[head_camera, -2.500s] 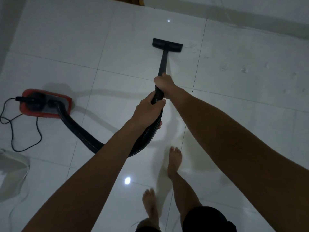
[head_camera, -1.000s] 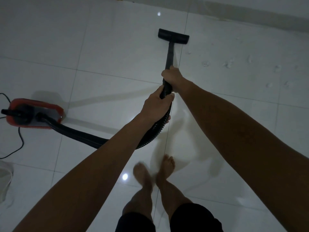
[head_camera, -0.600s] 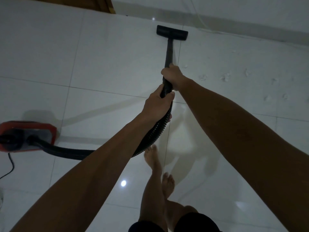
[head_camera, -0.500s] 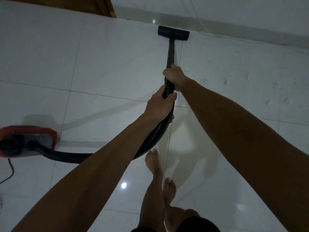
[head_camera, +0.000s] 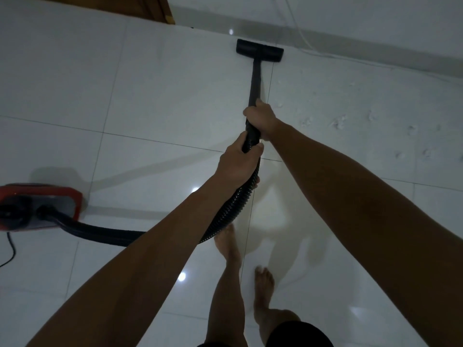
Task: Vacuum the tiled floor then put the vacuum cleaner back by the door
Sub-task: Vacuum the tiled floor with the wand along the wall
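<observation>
Both hands grip the wand [head_camera: 255,78] — right hand [head_camera: 260,118] ahead of the left hand [head_camera: 236,166]; nozzle [head_camera: 259,53] beyond them, canister [head_camera: 37,207] far left of the wand.

The vacuum cleaner [head_camera: 37,209] runs off the left edge, so its far end is unseen, and its cord [head_camera: 10,251] leaves the same edge. The left forearm hides part of the hose [head_camera: 100,232]. The door [head_camera: 140,6] is cut by the top edge. Pale specks [head_camera: 338,122] on the floor [head_camera: 162,96], perhaps dust, are too small to tell.
</observation>
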